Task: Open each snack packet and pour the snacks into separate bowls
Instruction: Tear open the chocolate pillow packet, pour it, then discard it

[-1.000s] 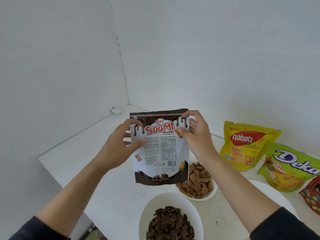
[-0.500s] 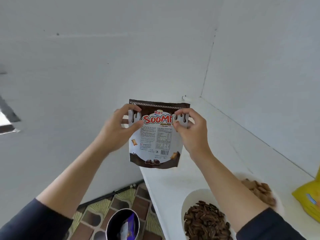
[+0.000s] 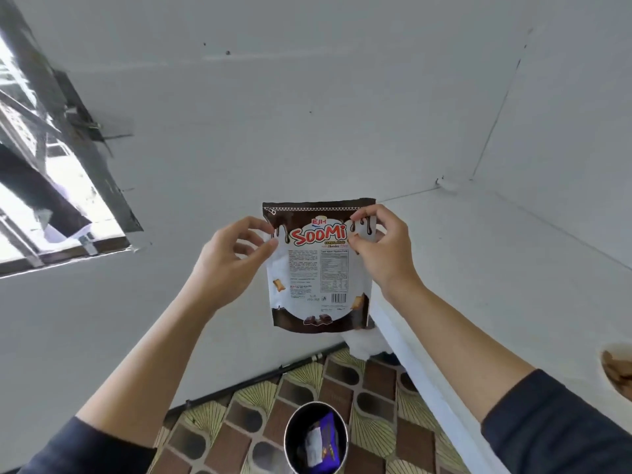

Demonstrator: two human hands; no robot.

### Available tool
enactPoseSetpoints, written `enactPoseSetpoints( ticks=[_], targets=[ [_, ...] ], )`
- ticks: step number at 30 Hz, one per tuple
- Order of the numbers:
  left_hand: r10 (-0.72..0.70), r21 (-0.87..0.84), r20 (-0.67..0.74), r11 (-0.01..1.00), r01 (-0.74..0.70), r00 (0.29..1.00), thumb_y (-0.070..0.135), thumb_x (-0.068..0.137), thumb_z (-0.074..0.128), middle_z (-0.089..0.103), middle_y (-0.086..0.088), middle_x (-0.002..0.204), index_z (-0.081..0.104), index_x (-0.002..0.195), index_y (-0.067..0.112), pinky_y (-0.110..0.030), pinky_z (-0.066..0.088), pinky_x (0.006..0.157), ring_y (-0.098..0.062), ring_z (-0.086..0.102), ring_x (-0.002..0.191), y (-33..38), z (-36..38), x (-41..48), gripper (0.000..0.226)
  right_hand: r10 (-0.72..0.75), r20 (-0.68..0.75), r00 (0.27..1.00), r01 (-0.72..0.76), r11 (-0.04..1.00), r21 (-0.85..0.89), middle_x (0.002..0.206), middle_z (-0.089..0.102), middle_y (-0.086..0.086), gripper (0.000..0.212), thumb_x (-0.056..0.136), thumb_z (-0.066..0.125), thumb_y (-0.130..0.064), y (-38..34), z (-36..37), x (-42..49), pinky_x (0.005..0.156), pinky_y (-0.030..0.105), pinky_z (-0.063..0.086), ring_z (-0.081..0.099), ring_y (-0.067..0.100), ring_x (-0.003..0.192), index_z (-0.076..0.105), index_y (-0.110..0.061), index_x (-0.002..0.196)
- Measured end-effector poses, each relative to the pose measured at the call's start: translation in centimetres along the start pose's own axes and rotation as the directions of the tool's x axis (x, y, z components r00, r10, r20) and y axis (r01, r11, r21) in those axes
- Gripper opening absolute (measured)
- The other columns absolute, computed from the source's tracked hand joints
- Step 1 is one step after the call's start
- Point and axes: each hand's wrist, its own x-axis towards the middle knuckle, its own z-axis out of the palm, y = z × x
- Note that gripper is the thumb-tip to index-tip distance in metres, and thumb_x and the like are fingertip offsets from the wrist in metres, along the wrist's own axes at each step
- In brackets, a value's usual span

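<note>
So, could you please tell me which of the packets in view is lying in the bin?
The purple packet, down inside the round floor bin; the brown-and-white Soomi packet is pinched upright between the left hand and right hand.

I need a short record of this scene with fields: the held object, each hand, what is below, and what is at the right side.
Held object: brown-and-white Soomi snack packet, upright, nutrition table facing the camera
Left hand: pinches the packet's upper left edge
Right hand: pinches its upper right corner
Below: round dark bin on the patterned floor, wrappers inside
Right side: white counter; white bowl of brown snacks, cut by the frame edge
Packet opened: cannot tell
</note>
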Motion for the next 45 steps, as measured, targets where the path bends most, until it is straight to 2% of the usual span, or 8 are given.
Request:
enactPoseSetpoints(
  ticks=[6,11,16,20,24,27,33,45],
  targets=[
    [-0.118,-0.038,0.01,0.992,0.118,0.993,0.039,0.095,0.065,0.055,0.0,0.122,0.058,0.112,0.037,-0.026,0.045,0.075,-0.014,0.062,0.109,-6.5,-1.4,3.3,0.018,0.089,0.067,0.994,-0.089,0.996,0.006,0.106,0.065,-0.014,0.029,0.088,0.069,0.003,3.6,5.9,-1.6,0.09,0.046,0.06,0.064,0.023,0.115,0.06,-0.024,0.091],
    [-0.206,-0.049,0.164,0.975,0.216,0.965,0.028,0.098,0.064,0.062,-0.009,0.113,0.047,0.109,0.038,-0.036,0.053,0.07,-0.028,0.07,0.096,-10.8,1.2,4.3,0.023,0.183,0.04,0.982,-0.183,0.983,0.009,0.109,0.064,-0.013,0.033,0.087,0.072,0.001,7.3,7.6,-2.4,0.091,0.05,0.059,0.061,0.024,0.12,0.059,-0.03,0.089],
    [-0.273,-0.045,0.181,0.957,0.285,0.945,0.021,0.098,0.065,0.065,-0.015,0.106,0.041,0.113,0.042,-0.044,0.059,0.071,-0.031,0.072,0.088,-17.1,5.6,2.8,0.035,0.251,0.029,0.968,-0.248,0.967,-0.063,0.107,0.064,-0.013,0.035,0.084,0.075,-0.002,15.0,8.6,-4.3,0.089,0.039,0.059,0.064,0.016,0.112,0.056,-0.03,0.093],
    [-0.312,-0.011,0.202,0.947,0.321,0.928,0.018,0.099,0.063,0.067,0.0,0.097,0.045,0.109,0.032,-0.026,0.057,0.054,-0.016,0.071,0.079,-24.9,11.1,0.8,0.025,0.306,0.02,0.952,-0.302,0.947,-0.107,0.107,0.061,-0.015,0.037,0.087,0.072,0.002,24.0,10.0,-7.2,0.075,0.013,0.055,0.065,0.014,0.109,0.054,-0.03,0.094],
    [-0.384,0.016,0.247,0.92,0.393,0.89,0.021,0.099,0.063,0.069,0.003,0.093,0.052,0.102,0.031,-0.049,0.061,0.062,-0.029,0.071,0.086,-34.4,17.5,-1.9,0.015,0.379,0.016,0.925,-0.368,0.907,-0.205,0.109,0.064,-0.007,0.037,0.086,0.073,-0.004,34.8,11.2,-11.0,0.09,0.042,0.058,0.065,0.015,0.107,0.055,-0.035,0.092],
    [-0.409,0.005,0.24,0.907,0.42,0.881,0.02,0.1,0.063,0.067,0.008,0.099,0.054,0.106,0.028,-0.029,0.057,0.053,-0.019,0.07,0.088,-41.0,22.2,-3.9,0.013,0.398,0.026,0.917,-0.376,0.884,-0.279,0.11,0.064,-0.008,0.03,0.085,0.076,-0.008,42.6,11.8,-13.6,0.089,0.045,0.058,0.064,0.014,0.105,0.057,-0.029,0.095],
    [-0.417,0.026,0.254,0.905,0.425,0.873,0.012,0.097,0.063,0.068,0.0,0.106,0.058,0.104,0.032,-0.055,0.06,0.067,-0.037,0.068,0.089,-53.5,30.0,-6.8,0.021,0.399,0.052,0.916,-0.356,0.864,-0.357,0.106,0.063,-0.014,0.028,0.082,0.08,-0.009,56.7,12.5,-18.7,0.087,0.046,0.059,0.061,0.005,0.103,0.06,-0.023,0.097],
    [-0.493,0.328,0.466,0.868,0.374,0.735,0.024,0.097,0.062,0.058,-0.003,0.129,0.061,0.119,0.031,-0.038,0.045,0.099,-0.021,0.055,0.12,-60.4,33.7,-9.3,0.023,0.577,0.166,0.8,-0.437,0.749,-0.498,0.111,0.06,-0.014,0.016,0.086,0.079,-0.025,62.7,11.4,-23.4,0.094,0.025,0.046,0.056,0.006,0.11,0.072,-0.02,0.099]
  ],
)
